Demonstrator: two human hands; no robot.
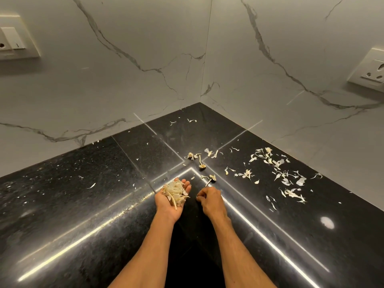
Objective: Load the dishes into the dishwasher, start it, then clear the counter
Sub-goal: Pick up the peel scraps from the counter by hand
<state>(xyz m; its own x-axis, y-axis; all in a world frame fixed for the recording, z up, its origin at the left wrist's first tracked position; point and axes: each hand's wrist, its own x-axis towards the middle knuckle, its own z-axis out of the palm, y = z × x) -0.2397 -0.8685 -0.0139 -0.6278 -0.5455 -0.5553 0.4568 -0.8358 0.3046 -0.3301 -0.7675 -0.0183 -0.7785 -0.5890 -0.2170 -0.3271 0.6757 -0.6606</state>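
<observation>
A black polished counter (87,183) fills the corner where two marbled walls meet. Pale garlic peels and stems lie scattered on it, thickest at the right (278,171), with a few stems near the middle (200,161). My left hand (169,206) is turned palm up and cupped, holding a heap of gathered peels (175,192). My right hand (211,199) is beside it, knuckles up, fingers pinched together at the counter's inner edge; a thin stem (208,181) lies just beyond its fingertips. Whether the fingers pinch a scrap I cannot tell.
A white switch plate (14,38) is on the left wall and a white socket (372,69) on the right wall. Tiny peel flakes (91,185) dot the left half of the counter. The counter's rounded front edge (116,217) runs diagonally on both sides of my arms.
</observation>
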